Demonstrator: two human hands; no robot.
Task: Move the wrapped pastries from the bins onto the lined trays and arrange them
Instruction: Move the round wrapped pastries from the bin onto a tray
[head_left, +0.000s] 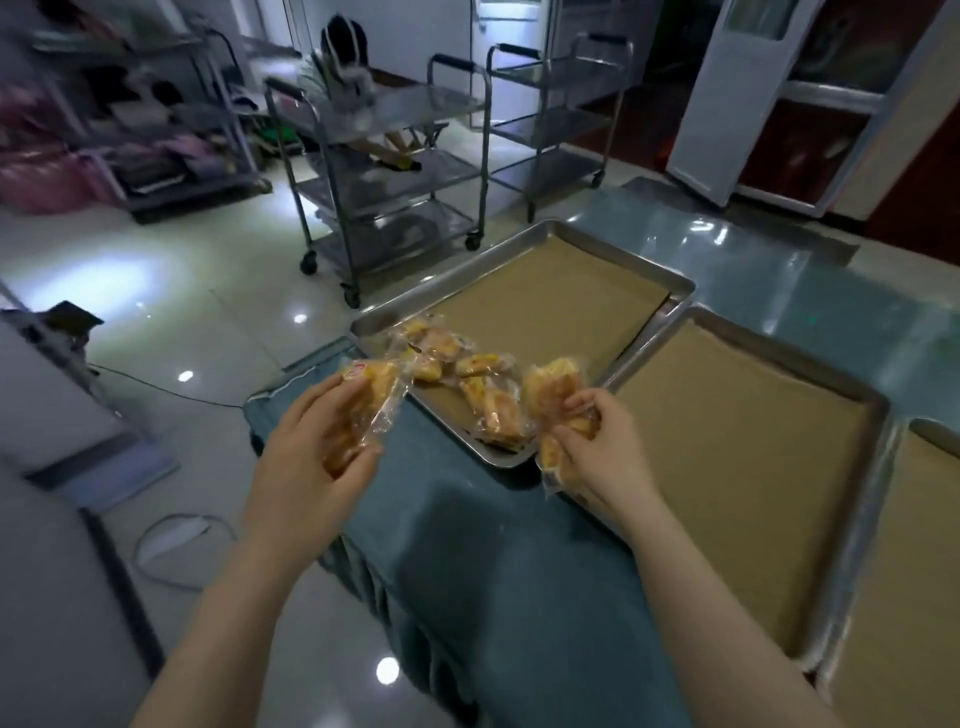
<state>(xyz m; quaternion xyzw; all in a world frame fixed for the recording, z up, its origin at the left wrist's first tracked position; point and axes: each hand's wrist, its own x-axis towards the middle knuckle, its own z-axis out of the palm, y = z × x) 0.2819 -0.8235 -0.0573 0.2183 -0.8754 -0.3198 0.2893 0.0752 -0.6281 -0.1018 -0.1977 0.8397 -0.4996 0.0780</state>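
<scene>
Nothing is reading clearly; a blurred red mark (356, 372), perhaps a logo, is showing on one wrapped pastry (366, 410).

The wrapped pastry (363, 410) in the left hand (306, 457) is golden yellow with darker orange-brown parts, inside a clear, shiny wrapper. Near its top there is a small red and white label (357, 372). The pastries (553, 400) in the right hand (597, 447) and the pile of pastries (483, 364) on the far tray (501, 457) have the same yellow and orange colours. The far tray, the middle tray (860, 519) and the right tray (935, 428), 3 in all, are silver-grey metal, each with plain tan-brown lining paper (545, 301). The tablecloth (493, 545) is dull teal, without pattern. The floor (208, 312) is glossy pale cream with white light spots. The carts (395, 176) are silver with black handle grips and black wheels.
</scene>
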